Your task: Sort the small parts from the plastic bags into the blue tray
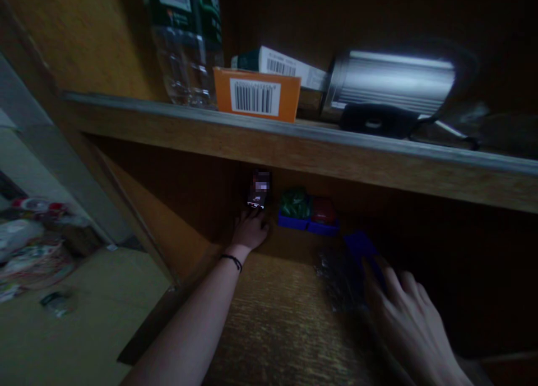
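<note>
My left hand (251,230), with a dark band at the wrist, reaches into the lower compartment. Its fingers are stretched out at the foot of a small dark box (257,198) standing at the back; whether they touch it I cannot tell. My right hand (406,299) is closed around a blue box (360,249), slightly blurred. Beside that box is crinkled clear plastic (338,279), its contents too dark to make out. Between the hands, farther back, two blue trays (293,222) stand side by side, one holding a green bundle (295,203), the other a red bundle (323,209).
A shelf edge (294,136) runs above both hands. On that shelf stand a plastic bottle (189,61), an orange box (256,94), a silver cylinder (390,80) and a black object (378,120). The cabinet's side wall (138,201) is at left, with clutter (37,251) on the floor beyond.
</note>
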The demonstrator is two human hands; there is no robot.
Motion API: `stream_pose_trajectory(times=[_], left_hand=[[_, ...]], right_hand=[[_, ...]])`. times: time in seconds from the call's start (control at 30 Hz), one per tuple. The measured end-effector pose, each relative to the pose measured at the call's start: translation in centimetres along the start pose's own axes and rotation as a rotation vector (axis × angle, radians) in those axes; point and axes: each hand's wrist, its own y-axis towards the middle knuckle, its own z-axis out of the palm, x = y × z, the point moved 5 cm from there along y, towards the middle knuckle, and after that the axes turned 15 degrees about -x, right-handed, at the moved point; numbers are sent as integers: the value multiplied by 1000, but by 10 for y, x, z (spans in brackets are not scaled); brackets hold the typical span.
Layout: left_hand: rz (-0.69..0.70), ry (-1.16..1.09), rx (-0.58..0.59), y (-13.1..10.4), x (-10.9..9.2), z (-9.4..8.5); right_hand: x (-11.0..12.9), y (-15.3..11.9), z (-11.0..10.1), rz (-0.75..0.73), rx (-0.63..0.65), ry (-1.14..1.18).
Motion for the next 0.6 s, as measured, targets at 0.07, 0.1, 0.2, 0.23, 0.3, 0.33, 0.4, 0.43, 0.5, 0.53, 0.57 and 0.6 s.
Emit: stream_pose_trajectory(times=[0.07, 0.1, 0.2, 0.23, 0.3, 0.33, 0.4, 0.43, 0.5, 0.53, 0.57, 0.6], left_hand=[[2, -3, -6, 0, 0, 0], [4, -4, -11, 0, 0, 0], [7, -8, -19, 0, 0, -1], [7, -9, -16, 0, 0, -1], [4, -7, -10, 0, 0, 0], [5, -5, -9, 1, 0, 1], [10, 5, -17, 1, 1, 2], [12, 11, -25, 2, 1, 2], [14, 20, -38, 3, 2, 3], [13, 19, -39, 3, 2, 3], [13, 17, -37, 3, 2, 4], [12, 14, -33, 4, 2, 4]], right_hand=[[-5, -6, 2, -10, 1, -20], [-8, -9, 4, -13, -3, -31], [-20, -20, 8, -7, -33, -64], [-24, -23, 9, 0, -43, -69], [-34, -27, 10, 31, -56, -78], [-39, -28, 11, 54, -59, -83], [-51, -26, 9, 135, -73, -99], [-59, -23, 8, 198, -91, -110], [-74, -15, 5, 353, -149, -113], [-82, -9, 6, 426, -184, -96], [-88, -3, 8, 490, -220, -60], [-94, 4, 13, 543, -252, 0]])
